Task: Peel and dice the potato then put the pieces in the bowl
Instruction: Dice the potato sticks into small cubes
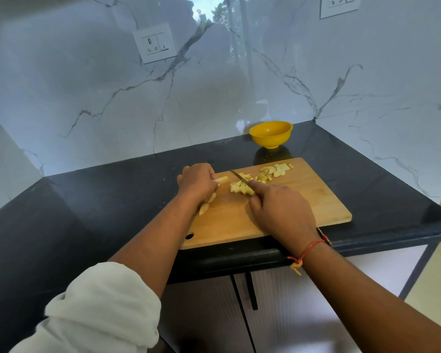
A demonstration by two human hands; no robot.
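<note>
On the wooden cutting board point(303, 207) my left hand point(196, 180) presses down on pale potato strips point(221, 180) whose ends poke out past my fingers. My right hand point(281, 212) grips a knife point(239, 176); its blade points away to the upper left, between the strips and a pile of diced potato point(241, 188). More diced pieces point(275, 171) lie near the board's far edge. Further potato strips point(206, 203) lie under my left wrist. The yellow bowl point(271, 135) stands beyond the board by the wall; nothing shows inside it.
The board lies on a black stone counter point(87, 212) whose front edge runs under my right wrist. Marble walls with two socket plates point(155, 43) close off the back and right. Cabinet doors point(214, 314) are below the counter.
</note>
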